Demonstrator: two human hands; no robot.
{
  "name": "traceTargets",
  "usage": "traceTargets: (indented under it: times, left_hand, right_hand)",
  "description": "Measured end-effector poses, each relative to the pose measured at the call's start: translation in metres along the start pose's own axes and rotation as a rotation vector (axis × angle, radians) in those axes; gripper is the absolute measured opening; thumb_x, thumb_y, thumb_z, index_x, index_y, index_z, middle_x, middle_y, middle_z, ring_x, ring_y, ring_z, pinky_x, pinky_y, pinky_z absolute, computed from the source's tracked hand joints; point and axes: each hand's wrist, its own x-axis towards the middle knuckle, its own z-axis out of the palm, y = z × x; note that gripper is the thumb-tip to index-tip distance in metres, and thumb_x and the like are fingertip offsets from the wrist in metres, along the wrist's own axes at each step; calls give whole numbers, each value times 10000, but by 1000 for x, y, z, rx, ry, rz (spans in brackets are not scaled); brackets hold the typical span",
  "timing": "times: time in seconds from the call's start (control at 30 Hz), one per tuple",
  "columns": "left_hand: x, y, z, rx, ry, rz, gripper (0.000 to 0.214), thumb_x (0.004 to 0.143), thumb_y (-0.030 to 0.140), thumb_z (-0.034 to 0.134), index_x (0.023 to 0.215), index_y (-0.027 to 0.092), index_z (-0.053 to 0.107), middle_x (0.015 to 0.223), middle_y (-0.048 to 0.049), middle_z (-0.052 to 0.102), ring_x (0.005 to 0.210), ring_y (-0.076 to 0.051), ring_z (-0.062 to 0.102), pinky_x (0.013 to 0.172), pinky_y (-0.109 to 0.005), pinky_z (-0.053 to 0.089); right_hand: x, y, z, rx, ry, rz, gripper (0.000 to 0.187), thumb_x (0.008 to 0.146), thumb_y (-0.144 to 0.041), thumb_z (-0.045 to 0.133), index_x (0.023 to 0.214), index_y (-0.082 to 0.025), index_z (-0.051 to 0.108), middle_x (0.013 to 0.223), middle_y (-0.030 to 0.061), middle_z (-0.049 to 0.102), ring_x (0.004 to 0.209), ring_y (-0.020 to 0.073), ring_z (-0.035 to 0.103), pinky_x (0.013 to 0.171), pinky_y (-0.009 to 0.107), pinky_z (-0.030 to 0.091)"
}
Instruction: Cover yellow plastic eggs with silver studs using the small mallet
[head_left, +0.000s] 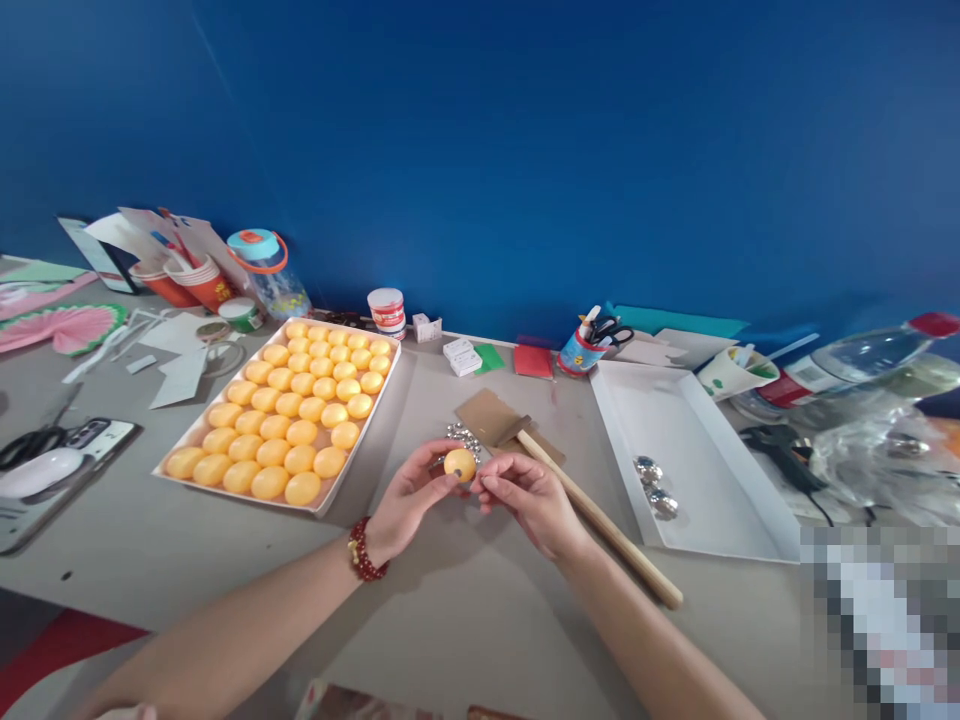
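Observation:
My left hand (pixel 409 500) pinches a small orange ball (pixel 460 464) between thumb and fingers above the grey table. My right hand (pixel 525 497) is closed in a pinch right beside the ball; what its fingertips hold is too small to make out. Just behind the ball lies a small heap of shiny silver pieces (pixel 463 436). A wooden-handled mallet (pixel 592 510) lies diagonally under my right wrist, its head on a piece of brown card (pixel 487 415). A red bead bracelet (pixel 364 552) is on my left wrist.
A tray of several orange balls (pixel 289 420) sits to the left. A white tray (pixel 690 470) with a few silver pieces is on the right. Scissors cup (pixel 589 345), jars, paper cups, a glue gun (pixel 780 455) and a plastic bottle (pixel 862 365) line the back and right.

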Motion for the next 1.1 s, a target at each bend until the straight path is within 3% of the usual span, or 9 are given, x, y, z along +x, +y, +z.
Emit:
traceTargets:
  times: [0.1,0.2,0.3,0.4,0.7,1.1]
  left_hand:
    - [-1,-2,-1,28,-11,-2,343,868,275,693,1200,219,629,1130,-83,667,974,-214,637,881,-355,529]
    - [-1,-2,-1,53,-14,-11,338,866,281,695,1192,218,634,1136,-84,667,966,-211,639,855,-333,532]
    - [-2,-1,0,45,-20,-12,343,858,285,702,1190,227,642,1098,-76,673,943,-214,643,823,-335,544]
    - [-2,0,1,43,-26,-18,355,862,279,696,1210,233,642,1084,-74,676,901,-206,651,804,-335,551]
    - [-2,2,2,64,-1,-52,329,842,288,720,1161,220,678,1103,-81,703,895,-216,678,804,-351,576]
    - [-3,1,2,80,15,-39,315,836,271,726,1142,215,675,1087,-75,694,923,-214,668,820,-349,576]
  right_hand:
    - [0,-1,3,56,-2,48,231,776,-374,803,844,-184,689,792,42,729,662,129,629,553,234,484]
    - [0,-3,4,70,19,103,256,767,-384,809,823,-187,656,718,9,690,545,80,522,459,182,353]
    - [0,-3,3,74,27,127,269,755,-389,813,809,-190,640,648,-25,630,462,47,364,419,186,201]
    - [1,-2,3,89,17,128,267,744,-384,820,791,-193,640,640,-40,582,461,44,307,433,205,152]
    - [1,7,3,142,28,164,265,742,-362,821,765,-195,618,603,-65,484,491,59,317,475,224,212]
    - [0,2,9,78,77,160,295,724,-412,826,741,-193,630,626,-43,511,556,89,419,514,222,343]
